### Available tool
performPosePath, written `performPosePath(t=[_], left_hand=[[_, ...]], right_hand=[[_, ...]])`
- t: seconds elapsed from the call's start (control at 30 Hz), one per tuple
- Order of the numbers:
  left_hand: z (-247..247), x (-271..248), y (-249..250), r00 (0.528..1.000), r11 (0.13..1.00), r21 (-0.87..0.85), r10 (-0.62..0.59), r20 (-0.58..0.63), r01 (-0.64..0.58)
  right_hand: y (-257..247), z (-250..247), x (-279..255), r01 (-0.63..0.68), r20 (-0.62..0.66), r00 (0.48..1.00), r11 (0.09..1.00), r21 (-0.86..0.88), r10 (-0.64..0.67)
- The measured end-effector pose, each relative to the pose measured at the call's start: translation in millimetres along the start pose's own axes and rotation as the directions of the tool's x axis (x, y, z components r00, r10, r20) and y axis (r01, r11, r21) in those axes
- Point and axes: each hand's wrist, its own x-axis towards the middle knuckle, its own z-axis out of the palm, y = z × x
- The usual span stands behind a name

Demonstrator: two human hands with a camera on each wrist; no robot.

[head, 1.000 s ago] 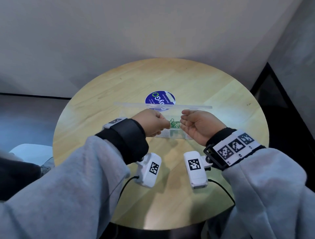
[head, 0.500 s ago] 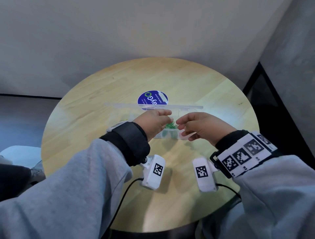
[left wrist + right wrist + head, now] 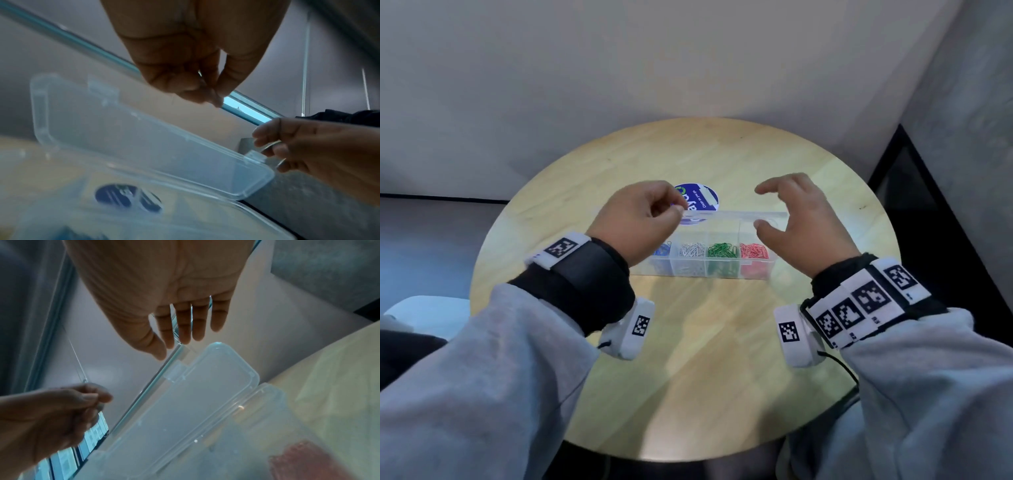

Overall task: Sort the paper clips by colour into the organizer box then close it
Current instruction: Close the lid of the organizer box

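head view: the organizer box (image 3: 709, 263) lay crosswise on the round table (image 3: 722, 359), lid (image 3: 736, 216) upright along its far edge — left hand (image 3: 643, 219) pinched shut, empty, right hand (image 3: 796, 219) spread loose, both beside the lid's ends.

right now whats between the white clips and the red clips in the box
The green clips, in their own compartment between the white clips and red clips of the organizer box; the head view shows it.

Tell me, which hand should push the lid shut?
Probably the right hand. It is open, fingers spread just beside the raised lid, near its clasp tab. The left hand has its fingertips pinched together by the lid's other end.
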Motion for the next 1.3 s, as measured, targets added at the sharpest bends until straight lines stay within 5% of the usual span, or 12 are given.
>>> performPosePath(t=[0.1, 0.23, 0.33, 0.7, 1.03, 1.3], left_hand=[[-17.7, 6.0, -18.9, 0.995, 0.927, 0.372, 0.078, -0.061, -0.050], [-28.7, 6.2, -44.9, 0.959, 0.764, 0.642, -0.230, 0.169, 0.070], [-24.9, -3.4, -54.0, 0.930, 0.705, 0.709, -0.258, 0.263, -0.004], [-24.4, -23.4, -82.0, 0.932, 0.755, 0.649, -0.167, 0.322, -0.089], [-23.4, 1.4, -90.6, 0.886, 0.635, 0.724, -0.132, 0.444, -0.268], [-30.3, -4.9, -99.9, 0.894, 0.635, 0.729, -0.135, 0.428, -0.254]], right_hand=[[3.9, 2.5, -2.1, 0.004, 0.200, 0.980, 0.992, -0.124, 0.021], [7.1, 9.2, -3.3, -0.030, 0.299, 0.951, 0.985, -0.172, 0.081], [7.3, 13.4, -5.1, -0.026, 0.364, 0.925, 0.974, -0.227, 0.110], [-3.4, 24.7, -23.4, 0.005, 0.400, 0.903, 0.928, -0.373, 0.156], [-10.6, 41.0, -9.4, -0.009, 0.402, 0.886, 0.874, -0.485, 0.232], [-6.6, 42.1, -12.2, 0.039, 0.411, 0.891, 0.870, -0.491, 0.193]])
